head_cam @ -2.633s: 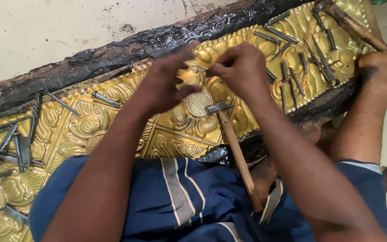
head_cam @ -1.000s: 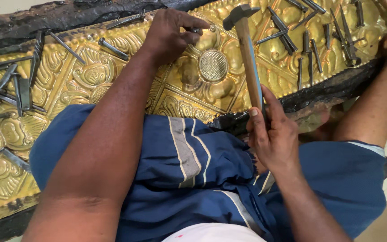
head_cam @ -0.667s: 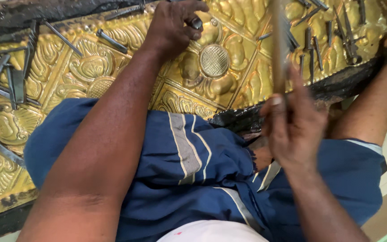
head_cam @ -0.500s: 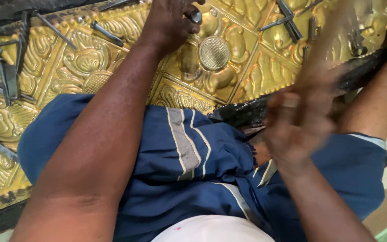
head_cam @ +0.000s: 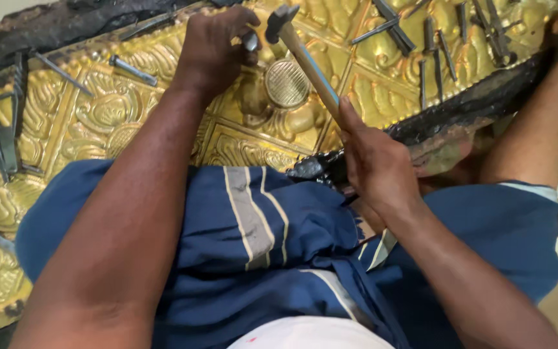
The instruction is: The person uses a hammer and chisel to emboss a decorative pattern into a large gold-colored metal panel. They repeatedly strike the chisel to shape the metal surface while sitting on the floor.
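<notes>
Both hands work: hammer (head_cam: 305,55) head meets left-held punch (head_cam: 250,41).

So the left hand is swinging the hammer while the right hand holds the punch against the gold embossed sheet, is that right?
Not quite: the hands are swapped. In the head view the right hand grips the hammer, and the left hand holds the punch against the gold embossed sheet.

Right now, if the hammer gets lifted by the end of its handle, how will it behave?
The hammer is probably top-heavy: a dark metal head on a slim, stiff wooden handle. The right hand grips low, so the head likely swings freely. Laid on the embossed gold sheet, it probably wouldn't roll.
</notes>
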